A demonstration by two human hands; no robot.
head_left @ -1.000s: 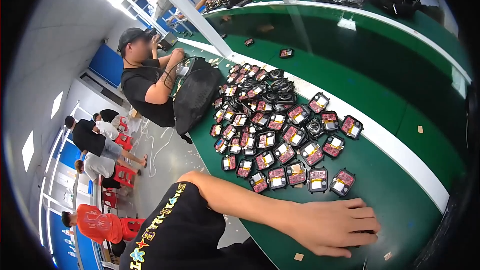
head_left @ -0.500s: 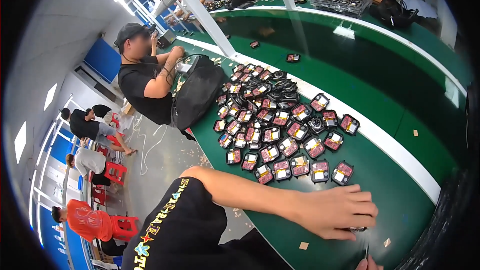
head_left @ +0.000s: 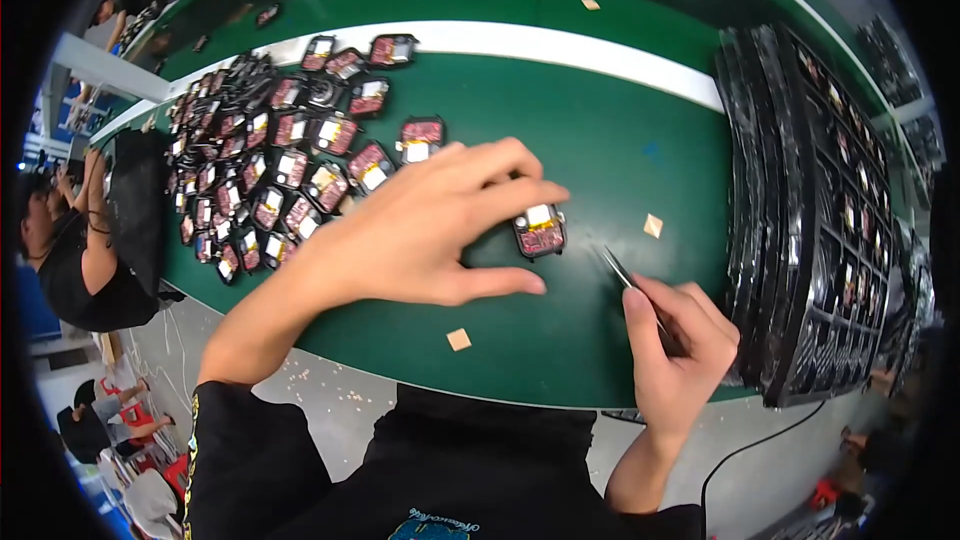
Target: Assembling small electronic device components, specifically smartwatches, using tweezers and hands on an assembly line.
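Observation:
My left hand reaches across the green table with its fingers spread. Its fingertips lie over the upper edge of a small square black watch-like case, while the thumb rests apart below it. Inside that case I see a red circuit board and a white patch. My right hand holds a pair of metal tweezers, tips pointing up and left toward the case but apart from it. Left of my left hand lie many similar open cases, some overlapping; my hand hides part of the nearest ones.
Stacked black trays filled with parts stand at the right. Small tan squares lie on the green tabletop. A white strip runs along the far side. Another person sits at the left beside a black bag.
My view has swung right, bringing the tray stack into sight. My left hand has lifted and spread off the case it covered. My right hand and the tweezers now show fully.

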